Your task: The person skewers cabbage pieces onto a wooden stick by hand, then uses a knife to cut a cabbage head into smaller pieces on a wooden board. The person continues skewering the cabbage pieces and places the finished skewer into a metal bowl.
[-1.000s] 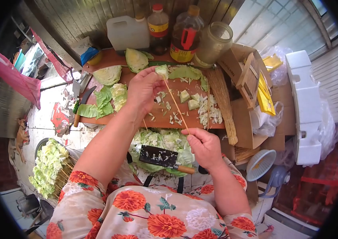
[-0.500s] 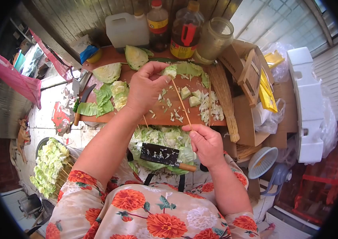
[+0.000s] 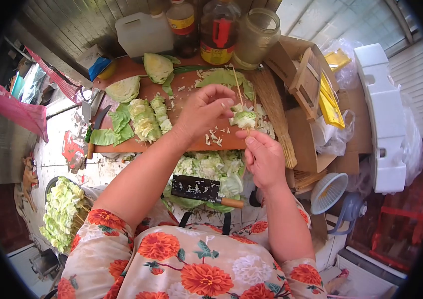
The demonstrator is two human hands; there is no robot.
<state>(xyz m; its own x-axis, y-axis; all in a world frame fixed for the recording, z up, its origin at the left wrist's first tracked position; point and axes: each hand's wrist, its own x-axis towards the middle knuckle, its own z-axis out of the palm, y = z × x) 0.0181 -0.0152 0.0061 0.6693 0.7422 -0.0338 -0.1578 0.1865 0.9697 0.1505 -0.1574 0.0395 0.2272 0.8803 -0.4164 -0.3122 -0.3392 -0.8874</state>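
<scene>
My right hand (image 3: 265, 155) pinches the lower end of a thin wooden skewer (image 3: 237, 85), which points up and away over the board. Pale green cabbage pieces (image 3: 244, 117) sit on the skewer just above that hand. Just left of the skewer, my left hand (image 3: 209, 110) has its fingers apart and holds nothing. Cut cabbage (image 3: 144, 120) and loose shreds lie on the reddish-brown board (image 3: 136, 70). Below the board, a cleaver (image 3: 196, 188) with a wooden handle rests over more cabbage (image 3: 206, 166).
Bottles (image 3: 219, 35), a white jug (image 3: 144, 36) and a glass jar (image 3: 256, 37) line the back. Bundled sticks (image 3: 274, 117) and a cardboard box (image 3: 303, 134) are at right. A curved knife (image 3: 92, 144) lies left, above skewered cabbage (image 3: 62, 212).
Cabbage is now low on the skewer near my right hand. My left hand has let go and opened. My right hand has risen, and the view has shifted slightly.
</scene>
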